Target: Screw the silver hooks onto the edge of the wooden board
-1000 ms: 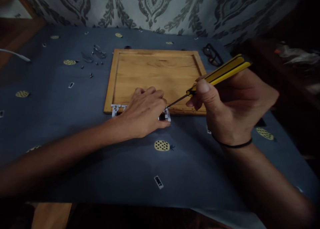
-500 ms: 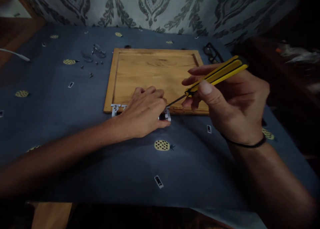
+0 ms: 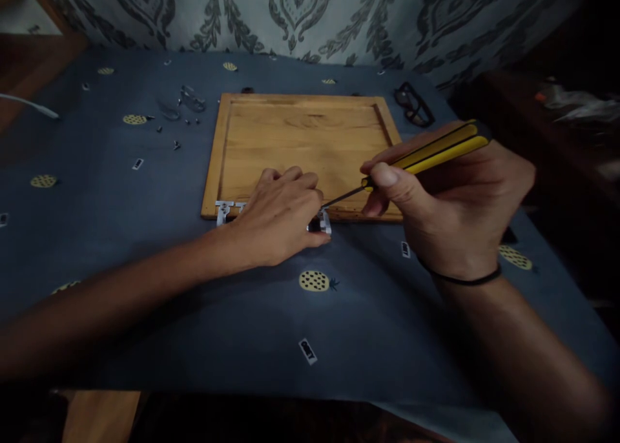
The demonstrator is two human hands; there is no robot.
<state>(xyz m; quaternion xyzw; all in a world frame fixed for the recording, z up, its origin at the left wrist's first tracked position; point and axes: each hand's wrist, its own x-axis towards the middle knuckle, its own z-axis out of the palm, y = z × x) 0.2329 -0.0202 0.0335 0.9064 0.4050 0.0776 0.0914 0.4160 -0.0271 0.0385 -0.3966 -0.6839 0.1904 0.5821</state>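
Observation:
My right hand [image 3: 465,204] is closed round the yellow-and-black handle of a screwdriver [image 3: 431,155]. Its thin shaft slants down to the left, and the tip meets a silvery metal bracket [image 3: 326,222] at the near edge of a framed wooden panel [image 3: 300,139]. My left hand [image 3: 285,220] lies over the middle of that edge with curled fingers, its thumb against the near side of the bracket. Further left, another part of the silvery metal [image 3: 223,212] shows; my left hand hides whether the two join. The screw under the tip is too small to make out.
Small screws [image 3: 176,145] and clear plastic bags [image 3: 191,99] lie left of the panel on the blue pineapple-print cloth [image 3: 232,339]. Dark-framed glasses [image 3: 414,104] rest at the back right. A white cable end [image 3: 46,111] reaches in from the left.
My right hand has rolled round the screwdriver handle and shifted slightly right, its fingers closing in more. The screwdriver tip stays at the bracket. My left hand and the panel have not moved.

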